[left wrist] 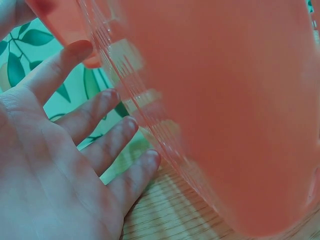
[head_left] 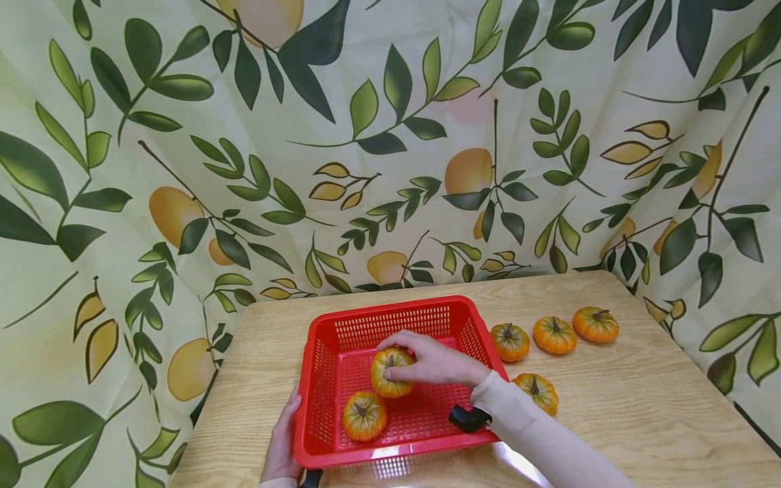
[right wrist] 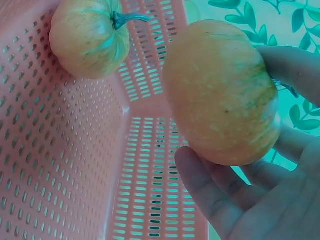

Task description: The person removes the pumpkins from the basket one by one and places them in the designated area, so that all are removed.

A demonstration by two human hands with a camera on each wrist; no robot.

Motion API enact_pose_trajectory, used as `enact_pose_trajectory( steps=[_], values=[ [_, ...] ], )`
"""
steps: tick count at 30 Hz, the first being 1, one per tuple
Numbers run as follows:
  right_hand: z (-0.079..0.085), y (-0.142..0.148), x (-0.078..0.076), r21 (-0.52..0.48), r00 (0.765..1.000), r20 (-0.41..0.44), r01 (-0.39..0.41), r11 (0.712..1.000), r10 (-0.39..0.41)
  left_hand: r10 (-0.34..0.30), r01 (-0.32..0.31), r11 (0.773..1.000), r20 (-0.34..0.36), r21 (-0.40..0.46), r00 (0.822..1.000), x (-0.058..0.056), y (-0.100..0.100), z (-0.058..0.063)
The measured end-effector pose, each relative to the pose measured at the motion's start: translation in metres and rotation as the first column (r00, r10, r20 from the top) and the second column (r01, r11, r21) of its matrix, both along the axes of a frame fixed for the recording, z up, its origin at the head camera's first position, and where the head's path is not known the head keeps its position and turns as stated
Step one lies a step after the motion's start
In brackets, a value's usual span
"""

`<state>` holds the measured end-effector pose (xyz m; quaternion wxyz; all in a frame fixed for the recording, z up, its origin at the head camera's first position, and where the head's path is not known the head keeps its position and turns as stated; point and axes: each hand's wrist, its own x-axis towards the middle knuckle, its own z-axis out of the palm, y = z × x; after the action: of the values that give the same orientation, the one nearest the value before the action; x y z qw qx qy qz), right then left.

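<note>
Right hand [head_left: 433, 362] holds a pumpkin [head_left: 386, 383] over the basket [head_left: 307, 386]

The held pumpkin sits stem-up between thumb and fingers; whether it touches the basket's floor cannot be told. A resting pumpkin [head_left: 365, 415] lies toward the basket's near-left corner, just nearer the person and slightly left of it. The left hand [head_left: 283, 437], fingers extended, lies along the basket's left wall, farther from the held one. Four more pumpkins [head_left: 555, 335] sit on the table [head_left: 647, 400], off the basket's right edge.

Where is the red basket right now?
In the head view, the red basket is on the wooden table, its left side against the left hand, four pumpkins to its right.
</note>
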<state>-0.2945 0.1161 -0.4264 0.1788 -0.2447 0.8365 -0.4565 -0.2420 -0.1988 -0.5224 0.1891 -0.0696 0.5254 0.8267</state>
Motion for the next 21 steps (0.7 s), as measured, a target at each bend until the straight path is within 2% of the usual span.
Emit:
enact_pose_trajectory(
  steps=[8, 15, 21],
  values=[
    [0.004, 0.005, 0.003, -0.014, 0.998, -0.034, 0.045, 0.999, -0.045, -0.023, 0.024, 1.0, -0.051, 0.018, 0.998, 0.0, -0.001, -0.001],
    [0.007, 0.01, 0.006, -0.042, 0.997, -0.025, 0.07, 0.997, -0.071, 0.001, -0.001, 1.0, 0.0, -0.02, 1.0, 0.0, 0.0, 0.002],
    [0.011, 0.015, 0.01, -0.078, 0.996, -0.01, 0.083, 0.993, -0.084, 0.001, 0.0, 1.0, 0.039, -0.018, 0.999, 0.0, 0.0, 0.002]
  ],
)
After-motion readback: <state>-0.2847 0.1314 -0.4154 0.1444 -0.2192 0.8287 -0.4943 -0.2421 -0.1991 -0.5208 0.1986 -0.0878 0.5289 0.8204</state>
